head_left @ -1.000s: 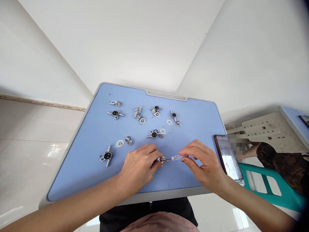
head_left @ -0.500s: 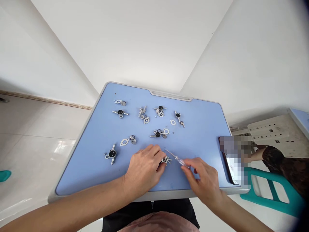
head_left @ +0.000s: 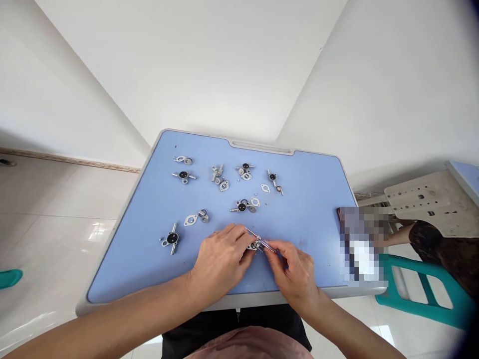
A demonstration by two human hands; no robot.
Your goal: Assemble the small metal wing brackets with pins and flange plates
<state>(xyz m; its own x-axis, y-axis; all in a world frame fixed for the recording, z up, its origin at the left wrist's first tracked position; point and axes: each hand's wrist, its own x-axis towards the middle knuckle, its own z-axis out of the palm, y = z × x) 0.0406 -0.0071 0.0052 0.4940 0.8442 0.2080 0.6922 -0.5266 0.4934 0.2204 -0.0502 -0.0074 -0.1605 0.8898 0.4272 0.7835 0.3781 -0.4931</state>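
Smooth blue tabletop (head_left: 310, 204); left hand (head_left: 222, 257) pinches metal fitting (head_left: 253, 246), right hand (head_left: 294, 269) grips clear-handled screwdriver (head_left: 267, 244).

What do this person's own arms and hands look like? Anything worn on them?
The left hand and the right hand wear no gloves. No sleeve, watch or bracelet shows on the forearms. Whether there is a ring, I cannot tell.
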